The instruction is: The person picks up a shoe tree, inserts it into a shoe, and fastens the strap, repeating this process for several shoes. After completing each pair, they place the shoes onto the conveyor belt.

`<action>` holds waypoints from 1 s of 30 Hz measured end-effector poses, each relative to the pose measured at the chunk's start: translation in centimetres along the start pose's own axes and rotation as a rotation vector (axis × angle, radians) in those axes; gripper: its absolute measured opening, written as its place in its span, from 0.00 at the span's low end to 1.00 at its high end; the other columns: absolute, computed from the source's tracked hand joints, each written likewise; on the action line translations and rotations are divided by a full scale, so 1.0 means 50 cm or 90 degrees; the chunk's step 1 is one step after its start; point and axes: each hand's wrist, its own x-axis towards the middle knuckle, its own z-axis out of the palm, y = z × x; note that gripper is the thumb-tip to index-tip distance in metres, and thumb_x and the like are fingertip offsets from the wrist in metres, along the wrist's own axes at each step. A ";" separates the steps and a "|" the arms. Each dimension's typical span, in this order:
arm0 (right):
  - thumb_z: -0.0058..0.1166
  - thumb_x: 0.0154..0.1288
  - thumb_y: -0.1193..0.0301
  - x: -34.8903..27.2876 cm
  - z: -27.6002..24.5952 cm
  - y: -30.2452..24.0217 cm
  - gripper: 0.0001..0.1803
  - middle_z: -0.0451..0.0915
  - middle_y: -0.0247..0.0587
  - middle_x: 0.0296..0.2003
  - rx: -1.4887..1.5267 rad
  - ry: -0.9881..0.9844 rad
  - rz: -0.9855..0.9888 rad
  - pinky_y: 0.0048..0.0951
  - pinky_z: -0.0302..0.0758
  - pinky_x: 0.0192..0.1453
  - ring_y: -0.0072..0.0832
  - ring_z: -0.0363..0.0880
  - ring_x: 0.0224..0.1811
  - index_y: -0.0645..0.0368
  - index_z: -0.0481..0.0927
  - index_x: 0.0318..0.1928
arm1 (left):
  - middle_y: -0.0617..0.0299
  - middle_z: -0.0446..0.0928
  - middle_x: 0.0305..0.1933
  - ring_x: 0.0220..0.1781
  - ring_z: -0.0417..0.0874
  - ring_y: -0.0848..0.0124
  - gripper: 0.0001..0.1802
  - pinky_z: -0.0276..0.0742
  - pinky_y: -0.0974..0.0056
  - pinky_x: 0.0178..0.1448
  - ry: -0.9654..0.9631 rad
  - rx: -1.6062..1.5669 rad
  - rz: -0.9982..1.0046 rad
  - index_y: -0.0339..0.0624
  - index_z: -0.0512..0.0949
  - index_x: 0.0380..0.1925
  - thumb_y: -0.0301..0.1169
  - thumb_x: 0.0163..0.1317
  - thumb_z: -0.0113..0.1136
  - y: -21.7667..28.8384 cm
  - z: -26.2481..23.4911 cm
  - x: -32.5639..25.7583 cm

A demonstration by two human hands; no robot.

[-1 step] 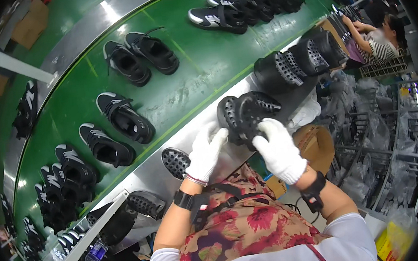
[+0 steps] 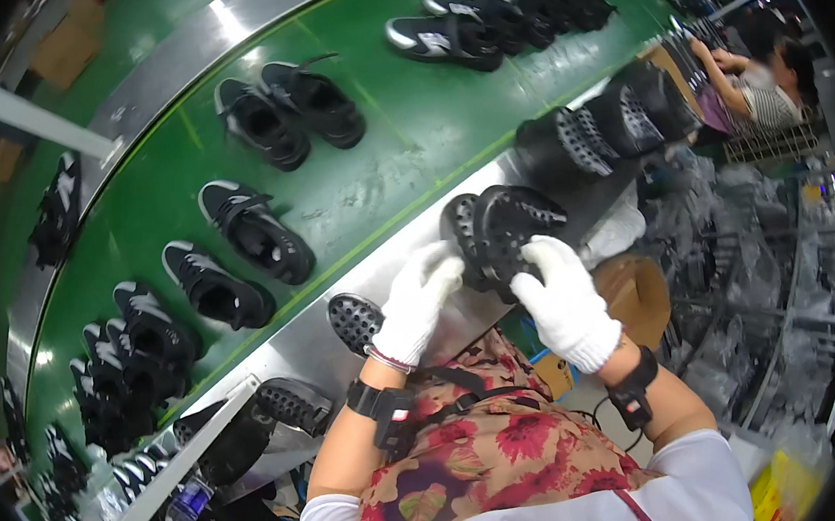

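Observation:
Two black shoe-shaped inserts full of holes stand close together on the metal ledge: the nearer-right insert (image 2: 512,226) overlaps the left-hand insert (image 2: 461,226). White-gloved, my right hand (image 2: 564,297) has thumb and fingers on the lower right edge of the nearer-right insert, gripping it. My left hand (image 2: 414,306), also in a white glove, is beside the left-hand insert with its thumb apart from the fingers; nothing shows between them. Just left of that hand lies a loose perforated insert (image 2: 355,324) on the ledge.
Black-and-silver sneakers (image 2: 256,231) stand in groups on the green conveyor (image 2: 397,152) beyond the ledge (image 2: 295,348). More black inserts (image 2: 582,139) are lined up to the right. A cardboard box (image 2: 635,295), plastic-covered racks (image 2: 741,280) and a seated co-worker (image 2: 773,86) are at the right.
The whole view has shifted slightly. My left hand's fingers are a little nearer the left-hand insert; my right hand stays at the nearer-right insert.

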 end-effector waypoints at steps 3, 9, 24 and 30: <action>0.56 0.64 0.70 0.049 -0.020 -0.041 0.20 0.75 0.64 0.54 0.050 -0.013 -0.113 0.48 0.72 0.64 0.57 0.75 0.56 0.67 0.76 0.55 | 0.61 0.81 0.50 0.48 0.79 0.75 0.18 0.77 0.67 0.56 -0.093 -0.347 0.100 0.34 0.76 0.57 0.31 0.70 0.59 0.051 -0.009 -0.030; 0.67 0.59 0.64 0.169 0.010 -0.137 0.37 0.73 0.61 0.63 0.361 -0.115 -0.061 0.43 0.69 0.71 0.53 0.72 0.66 0.63 0.69 0.67 | 0.60 0.80 0.45 0.46 0.81 0.72 0.11 0.79 0.67 0.53 0.131 -0.714 0.211 0.34 0.76 0.52 0.22 0.71 0.55 0.102 -0.109 -0.080; 0.69 0.56 0.56 0.313 0.174 -0.208 0.36 0.77 0.56 0.52 0.352 -0.234 -0.025 0.45 0.75 0.62 0.53 0.78 0.54 0.54 0.74 0.64 | 0.51 0.80 0.50 0.49 0.80 0.53 0.24 0.77 0.51 0.53 0.584 0.815 0.253 0.42 0.76 0.58 0.29 0.58 0.62 -0.006 -0.420 -0.010; 0.64 0.57 0.51 0.391 0.143 -0.255 0.33 0.77 0.56 0.44 0.247 -0.359 -0.047 0.48 0.77 0.53 0.53 0.80 0.48 0.48 0.74 0.62 | 0.58 0.80 0.41 0.42 0.82 0.58 0.28 0.80 0.53 0.43 0.450 0.839 0.074 0.52 0.74 0.61 0.40 0.59 0.65 0.021 -0.490 0.023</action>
